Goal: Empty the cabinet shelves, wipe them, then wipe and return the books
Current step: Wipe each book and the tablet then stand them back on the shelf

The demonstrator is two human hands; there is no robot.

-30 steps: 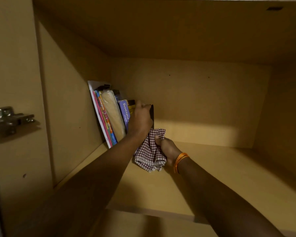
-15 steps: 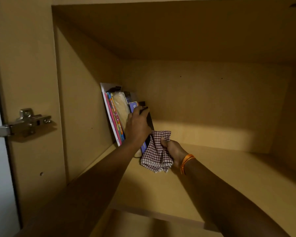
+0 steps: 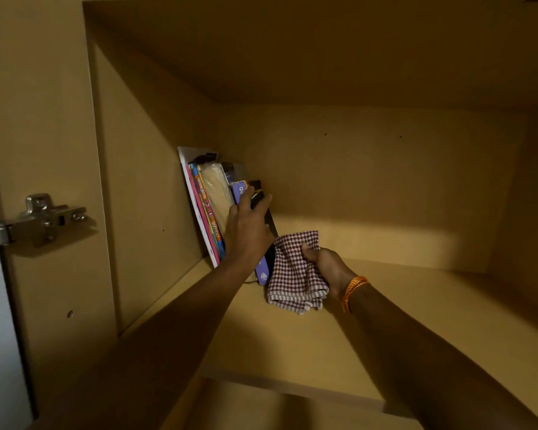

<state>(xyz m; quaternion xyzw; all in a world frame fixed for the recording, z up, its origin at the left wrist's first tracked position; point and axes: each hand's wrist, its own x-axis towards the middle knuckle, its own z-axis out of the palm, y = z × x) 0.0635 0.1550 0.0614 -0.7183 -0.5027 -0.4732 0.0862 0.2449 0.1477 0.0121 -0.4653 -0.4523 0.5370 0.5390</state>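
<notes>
Several books lean against the left wall at the back of the cabinet shelf. My left hand rests on the rightmost ones, a purple book and a thin black book, fingers spread over their spines. Just to the right, my right hand is closed on a bunched red-and-white checked cloth, which hangs down onto the shelf and touches the black book's lower edge. An orange thread band circles the right wrist.
The cabinet's left side wall and back wall enclose the shelf. A metal door hinge sticks out at the far left. A lower shelf edge shows at the bottom.
My left hand has slid up the rightmost books, with fingers now spread near their tops. The cloth in my right hand stays beside them. The view has shifted, showing more of the hinge.
</notes>
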